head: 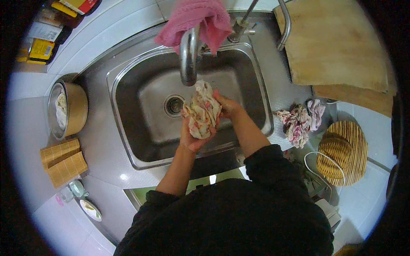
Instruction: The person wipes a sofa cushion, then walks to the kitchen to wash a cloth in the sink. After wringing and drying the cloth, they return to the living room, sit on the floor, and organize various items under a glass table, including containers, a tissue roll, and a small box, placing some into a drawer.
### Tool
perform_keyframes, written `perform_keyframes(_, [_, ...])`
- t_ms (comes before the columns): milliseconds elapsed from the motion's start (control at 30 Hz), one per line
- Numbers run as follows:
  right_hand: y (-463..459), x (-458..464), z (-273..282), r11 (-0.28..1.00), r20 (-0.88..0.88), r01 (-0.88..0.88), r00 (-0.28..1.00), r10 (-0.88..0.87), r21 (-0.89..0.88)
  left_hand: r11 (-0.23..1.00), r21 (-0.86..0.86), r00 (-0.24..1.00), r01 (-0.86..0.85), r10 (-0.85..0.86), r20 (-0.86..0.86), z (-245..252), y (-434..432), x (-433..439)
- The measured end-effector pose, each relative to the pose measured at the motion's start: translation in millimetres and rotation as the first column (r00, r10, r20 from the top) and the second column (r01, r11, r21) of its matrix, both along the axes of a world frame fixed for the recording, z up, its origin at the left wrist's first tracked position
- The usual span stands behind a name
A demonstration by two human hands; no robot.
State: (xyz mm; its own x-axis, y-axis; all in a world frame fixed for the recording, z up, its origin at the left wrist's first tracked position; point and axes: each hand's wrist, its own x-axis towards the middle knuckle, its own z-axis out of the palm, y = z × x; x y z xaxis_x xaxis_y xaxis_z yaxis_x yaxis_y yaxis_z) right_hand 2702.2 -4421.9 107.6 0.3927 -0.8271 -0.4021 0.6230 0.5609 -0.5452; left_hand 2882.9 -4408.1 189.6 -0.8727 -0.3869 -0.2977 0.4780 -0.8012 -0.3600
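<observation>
A crumpled, pale cloth with a red and pink pattern (pixel 202 116) is bunched between my two hands over a stainless steel sink (pixel 153 128). My left hand (pixel 193 140) cups it from below and the near side. At its right side, my right hand (pixel 226 104) grips the edge, with the thumb pointing up. The cloth's upper end lies just below the spout of a metal faucet (pixel 188 60). No stream of water can be made out. Left of the cloth, the drain (pixel 174 106) shows in the basin floor.
A pink towel (pixel 198 22) drapes over the faucet. More crumpled cloths (pixel 298 123) lie on the right counter, below wooden boards (pixel 333 44). Round woven mats (pixel 344 153) lean at the right wall. A metal pot (pixel 77 108) and bamboo mats (pixel 65 163) stand at left.
</observation>
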Motion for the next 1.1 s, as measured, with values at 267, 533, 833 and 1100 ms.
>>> perform_keyframes(267, [-24, 18, 107, 0.984, -0.198, -0.176, 0.966, 0.167, -0.029, 0.943, -0.263, 0.931, 0.204, -0.103, 0.351, 8, 5, 39])
perform_keyframes(533, [-38, 38, 133, 0.911, -0.642, -0.404, 0.721, 0.261, -0.084, 0.674, -0.377, 0.692, 0.636, -0.281, 0.665, 38, -24, 36])
perform_keyframes(833, [-25, 61, 76, 0.903, -0.984, -0.423, 0.179, -0.001, -0.078, 0.541, -0.289, 0.455, 0.79, -0.201, 0.867, -2, -19, 18])
perform_keyframes(1100, [-22, 81, 28, 0.941, -0.997, -0.339, 0.079, 0.011, -0.017, 0.49, -0.295, 0.362, 0.82, -0.044, 0.931, -62, -15, 23])
